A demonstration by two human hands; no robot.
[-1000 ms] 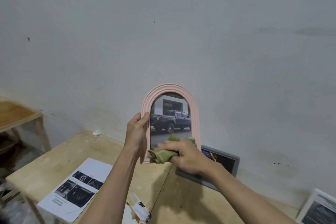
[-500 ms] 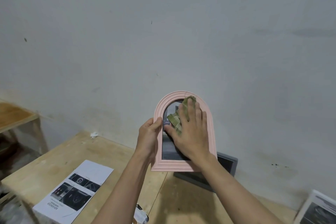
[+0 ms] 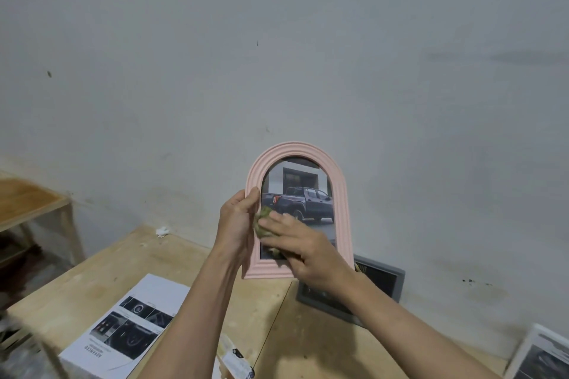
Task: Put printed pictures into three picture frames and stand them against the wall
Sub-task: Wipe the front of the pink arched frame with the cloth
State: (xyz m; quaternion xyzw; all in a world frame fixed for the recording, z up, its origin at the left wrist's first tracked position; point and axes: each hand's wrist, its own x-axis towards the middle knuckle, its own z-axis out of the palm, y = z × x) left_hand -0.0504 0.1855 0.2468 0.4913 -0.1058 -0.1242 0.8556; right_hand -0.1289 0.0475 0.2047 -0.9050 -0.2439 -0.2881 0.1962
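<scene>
Right hand (image 3: 303,244), cloth (image 3: 261,221) apparently lower now

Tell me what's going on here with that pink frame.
A person holds the arched pink frame up in the left hand, a truck picture already inside. The right hand presses a green cloth on the glass, apparently wiping it. A grey frame already leans against the wall.

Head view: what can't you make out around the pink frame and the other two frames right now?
- Pink arched frame: lower glass hidden by right hand and green cloth.
- Grey frame: picture blocked by the right forearm.
- White frame: cut off by the corner.
- Left hand grips the pink frame's edge; its back unseen.
</scene>
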